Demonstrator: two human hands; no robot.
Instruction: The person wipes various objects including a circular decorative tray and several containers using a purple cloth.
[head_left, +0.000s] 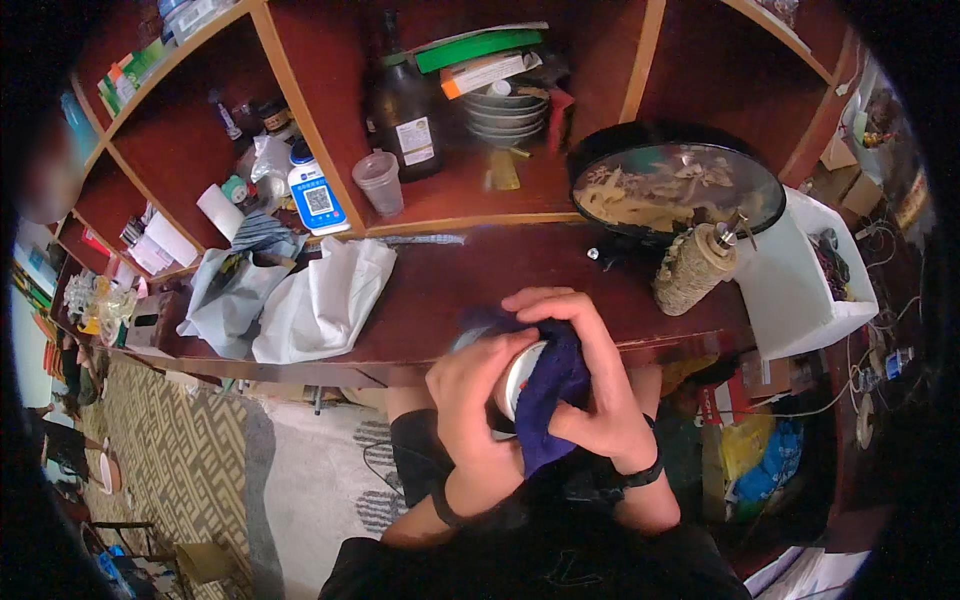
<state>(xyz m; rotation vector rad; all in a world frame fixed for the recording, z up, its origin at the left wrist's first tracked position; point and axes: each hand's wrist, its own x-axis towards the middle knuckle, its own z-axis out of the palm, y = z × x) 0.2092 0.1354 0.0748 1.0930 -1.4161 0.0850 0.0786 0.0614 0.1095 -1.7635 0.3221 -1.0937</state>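
In front of my chest, my left hand [468, 405] grips a white-rimmed round container [517, 380], its fingers curled round the side. A dark blue cloth [556, 395] is wrapped over the container's right side and hangs below it. My right hand [598, 395] presses the cloth against the container, with the thumb on the near side and the fingers bent over the far side. Most of the container is hidden by the hands and cloth, so its exact kind cannot be told. Both hands are above the front edge of the dark red desk [440, 280].
White plastic bags [325, 300] lie at the left. A rough-textured pump bottle [690, 270], a black-rimmed oval object [680, 190] and a white box [800, 290] stand at the right. Behind, shelves hold a clear plastic cup [379, 184], a dark bottle [408, 120] and stacked bowls [507, 118].
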